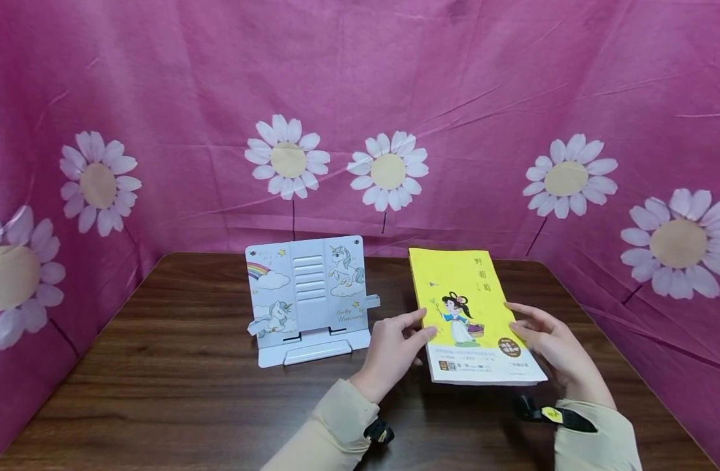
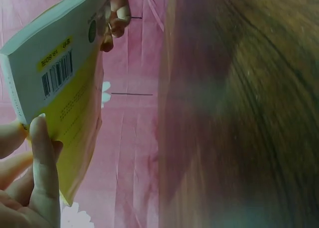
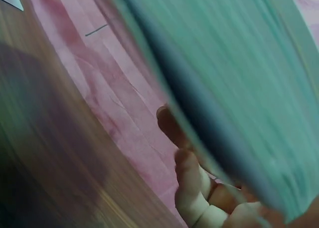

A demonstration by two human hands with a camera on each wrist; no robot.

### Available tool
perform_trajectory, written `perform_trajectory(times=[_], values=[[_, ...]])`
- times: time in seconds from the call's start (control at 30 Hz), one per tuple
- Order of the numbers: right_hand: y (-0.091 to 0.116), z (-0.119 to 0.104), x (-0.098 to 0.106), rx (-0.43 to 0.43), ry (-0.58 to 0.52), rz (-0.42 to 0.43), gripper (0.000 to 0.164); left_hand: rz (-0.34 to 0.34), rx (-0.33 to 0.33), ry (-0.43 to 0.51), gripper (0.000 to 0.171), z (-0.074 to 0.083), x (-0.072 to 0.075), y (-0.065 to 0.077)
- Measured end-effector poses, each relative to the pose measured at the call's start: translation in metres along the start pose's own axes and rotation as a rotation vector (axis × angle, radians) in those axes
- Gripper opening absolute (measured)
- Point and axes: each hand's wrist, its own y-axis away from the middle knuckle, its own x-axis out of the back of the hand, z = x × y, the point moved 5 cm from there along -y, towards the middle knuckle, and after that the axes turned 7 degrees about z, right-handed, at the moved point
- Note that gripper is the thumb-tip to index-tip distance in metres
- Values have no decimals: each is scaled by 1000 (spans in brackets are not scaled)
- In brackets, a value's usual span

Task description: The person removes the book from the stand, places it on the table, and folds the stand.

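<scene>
Left hand (image 1: 391, 356): grasping the left edge of a yellow book (image 1: 474, 314), thumb on the front cover, fingers against the underside.
Right hand (image 1: 557, 350): gripping the opposite edge, near the lower right corner.
Book's place: between the two hands, raised off the table (image 1: 160, 379), front cover up, its white band towards the wearer and its title end farther out.
Barcode (image 2: 57, 73): on the underside, just beyond a left fingertip.
Pages (image 3: 234, 88): above the right hand's fingers in that wrist's view, blurred, a dark gap along one side.
Unicorn stand (image 1: 309, 288): left of the left hand and farther out, apart from it, standing on the dark wood-grain tabletop.
Sleeves (image 1: 333, 422): beige, behind each hand, a black strap (image 1: 379, 432) at each wrist.
Pink cloth (image 1: 360, 65): beyond both hands, patterned with white daisies (image 1: 388, 171).
</scene>
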Motion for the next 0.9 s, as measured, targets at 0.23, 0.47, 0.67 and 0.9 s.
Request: perform_trajectory(times=[0.23,0.47,0.67,0.9], values=[[-4,11,4,-40,56,1,56,6,30,-29,43,-5,-10,-1],[-9,26,13,-61,128,36,64,3,57,-24,42,-13,-26,-4],[-12,34,18,-90,151,47,64,-12,90,-24,41,-19,-34,-6],[-15,43,21,-140,179,57,61,-18,150,-20,40,-30,-41,-8]])
